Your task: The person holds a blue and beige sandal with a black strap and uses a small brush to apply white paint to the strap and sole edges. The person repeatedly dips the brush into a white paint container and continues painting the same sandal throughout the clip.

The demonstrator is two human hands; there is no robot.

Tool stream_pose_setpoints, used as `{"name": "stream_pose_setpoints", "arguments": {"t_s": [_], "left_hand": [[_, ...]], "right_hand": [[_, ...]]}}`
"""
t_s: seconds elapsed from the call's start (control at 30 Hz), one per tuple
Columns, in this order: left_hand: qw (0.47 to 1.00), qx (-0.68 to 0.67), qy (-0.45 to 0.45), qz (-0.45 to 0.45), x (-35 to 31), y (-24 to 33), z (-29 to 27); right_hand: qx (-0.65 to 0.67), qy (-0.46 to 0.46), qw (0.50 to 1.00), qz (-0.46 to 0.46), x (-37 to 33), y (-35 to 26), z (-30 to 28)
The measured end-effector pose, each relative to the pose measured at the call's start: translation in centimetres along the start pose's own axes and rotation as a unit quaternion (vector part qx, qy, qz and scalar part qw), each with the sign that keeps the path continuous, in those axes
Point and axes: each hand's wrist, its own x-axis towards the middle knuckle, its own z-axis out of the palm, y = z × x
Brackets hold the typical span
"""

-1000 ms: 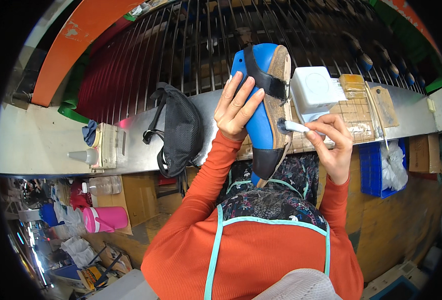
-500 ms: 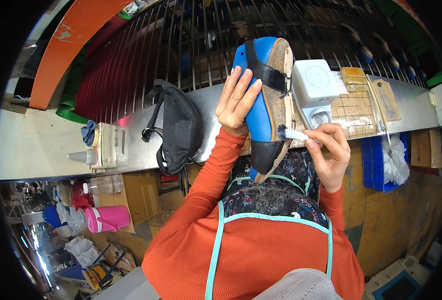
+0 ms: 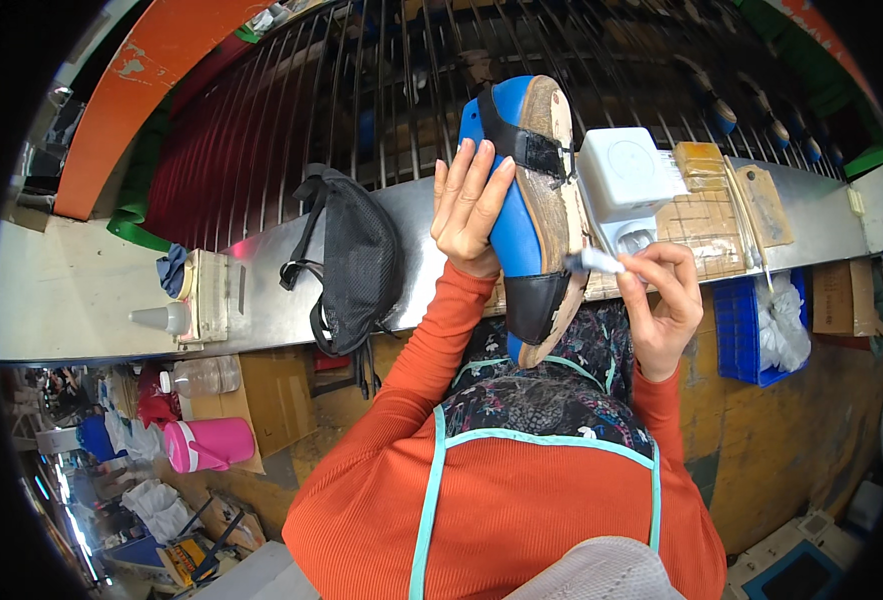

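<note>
My left hand (image 3: 470,215) is closed on a blue shoe last (image 3: 512,240), fingers laid along its side. The last stands on end, tilted, in front of my body. A sandal is fitted on it, with a black strap (image 3: 537,152) near the far end, a wide black band (image 3: 535,305) near me and a cork-coloured sole edge (image 3: 556,225) facing right. My right hand (image 3: 667,300) pinches a small brush (image 3: 598,261) with a pale handle and dark bristles. The bristles are at the sole's edge by the near band; blur hides whether they touch.
Just right of the sandal stands a white container (image 3: 622,175) with an open cup at its front. Beyond it are a yellowish block (image 3: 700,165) and thin sticks (image 3: 752,215). A black mesh bag (image 3: 362,260) lies left on the metal bench. Dark rods (image 3: 392,90) run behind.
The brush has moved slightly right along with my right hand, its bristles shifting on or by the sole edge. The sandal has turned a little, showing more of its underside.
</note>
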Motion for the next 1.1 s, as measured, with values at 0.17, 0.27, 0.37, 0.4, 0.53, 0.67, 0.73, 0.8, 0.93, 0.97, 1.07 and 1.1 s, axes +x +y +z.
{"name": "stream_pose_setpoints", "arguments": {"t_s": [0.17,0.27,0.37,0.4,0.53,0.67,0.73,0.8,0.93,0.97,1.07,1.1], "left_hand": [[1.000,0.008,0.014,-0.009,-0.1,0.0,0.2],[1.000,0.012,0.004,-0.010,-0.1,0.2,-0.1],[1.000,0.024,-0.007,-0.009,0.0,0.4,-0.2],[0.999,0.031,-0.013,-0.010,0.0,0.5,-0.3],[0.998,0.049,-0.028,-0.012,0.1,0.3,-0.7],[0.997,0.055,-0.053,0.016,0.4,-0.1,-0.9],[0.996,0.051,-0.064,0.021,0.4,0.1,-0.8],[0.995,0.057,-0.076,0.038,0.3,0.5,-0.7],[0.992,0.056,-0.100,0.048,0.3,1.2,-0.6],[0.992,0.054,-0.107,0.046,0.3,1.3,-0.7],[0.992,0.055,-0.107,0.032,-0.1,1.2,-0.7],[0.992,0.056,-0.107,0.025,-0.3,1.2,-0.6]], "right_hand": [[-0.043,-0.052,0.998,-0.010,0.2,-0.2,-0.7],[0.047,-0.058,0.997,0.034,0.5,0.6,-1.0],[0.073,-0.002,0.992,0.102,0.2,1.9,0.5],[0.072,0.001,0.990,0.121,0.0,2.2,0.8],[0.237,-0.084,0.947,0.199,-1.0,2.2,0.0],[0.373,-0.067,0.912,0.160,-0.7,1.8,-0.6],[0.360,-0.010,0.931,0.063,0.1,1.7,0.2],[0.364,-0.017,0.931,-0.009,1.2,1.7,1.0],[0.325,-0.114,0.938,-0.044,2.7,1.5,1.9],[0.311,-0.121,0.941,-0.062,2.9,1.5,1.9],[0.298,-0.129,0.943,-0.076,2.6,1.8,2.2],[0.298,-0.121,0.944,-0.067,2.1,1.8,2.1]]}}
